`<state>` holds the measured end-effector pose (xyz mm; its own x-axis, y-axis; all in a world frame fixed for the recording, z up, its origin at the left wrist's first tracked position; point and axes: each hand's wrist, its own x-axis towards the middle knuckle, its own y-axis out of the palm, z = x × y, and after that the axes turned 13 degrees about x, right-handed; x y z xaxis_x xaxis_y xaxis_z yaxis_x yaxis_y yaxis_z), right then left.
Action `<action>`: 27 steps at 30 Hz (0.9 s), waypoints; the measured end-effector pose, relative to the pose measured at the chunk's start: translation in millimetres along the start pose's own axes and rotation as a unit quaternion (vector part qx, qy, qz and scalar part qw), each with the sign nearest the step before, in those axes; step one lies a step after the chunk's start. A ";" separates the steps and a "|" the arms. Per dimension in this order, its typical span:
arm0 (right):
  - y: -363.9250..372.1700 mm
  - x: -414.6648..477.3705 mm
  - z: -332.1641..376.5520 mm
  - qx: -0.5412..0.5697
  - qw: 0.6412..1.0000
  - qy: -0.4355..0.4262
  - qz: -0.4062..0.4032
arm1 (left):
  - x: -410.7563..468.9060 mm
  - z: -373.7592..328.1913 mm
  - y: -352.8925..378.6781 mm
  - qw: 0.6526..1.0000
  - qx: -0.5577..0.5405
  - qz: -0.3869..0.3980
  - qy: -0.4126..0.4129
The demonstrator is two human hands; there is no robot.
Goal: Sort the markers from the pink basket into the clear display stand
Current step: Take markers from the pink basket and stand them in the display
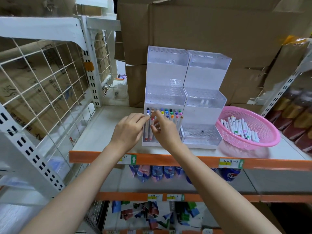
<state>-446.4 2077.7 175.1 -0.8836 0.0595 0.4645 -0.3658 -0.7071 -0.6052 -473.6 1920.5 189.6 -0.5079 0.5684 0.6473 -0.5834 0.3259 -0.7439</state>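
Observation:
A clear tiered display stand sits on the white shelf. Its lower left tier holds several white markers with coloured caps, standing upright. My left hand is at the tier's left front and touches a white marker with its fingertips. My right hand pinches a pink-capped marker that stands in the front row next to it. The pink basket sits to the right of the stand with several white markers lying inside.
Cardboard boxes stand behind the stand. A white wire-grid rack fills the left side. The shelf's orange front edge carries price labels. Packaged goods sit on the lower shelves, and bottles stand at the far right.

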 end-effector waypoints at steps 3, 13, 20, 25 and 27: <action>-0.6 1.9 0.3 0.003 1.000 -0.004 -0.002 | -2.2 0.7 0.4 1.000 0.002 0.004 0.000; -2.5 3.6 4.1 -0.045 0.999 -0.004 -0.003 | -4.1 0.1 2.9 1.000 -0.004 0.008 0.007; -12.9 0.5 5.3 -0.065 0.995 -0.067 -0.038 | -0.7 -2.4 4.0 1.000 -0.007 0.015 0.005; -33.4 -3.2 -5.4 -0.088 0.989 -0.084 -0.089 | 13.5 -13.4 2.8 0.999 -0.004 0.032 0.018; -46.7 -4.3 -14.7 -0.141 0.980 -0.082 -0.111 | 24.3 -22.6 4.0 0.999 -0.004 0.044 0.025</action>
<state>-429.9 2120.7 191.8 -0.7219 0.0592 0.6895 -0.6308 -0.4660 -0.6205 -473.9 1952.7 198.6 -0.5255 0.6315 0.5701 -0.5323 0.2786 -0.7994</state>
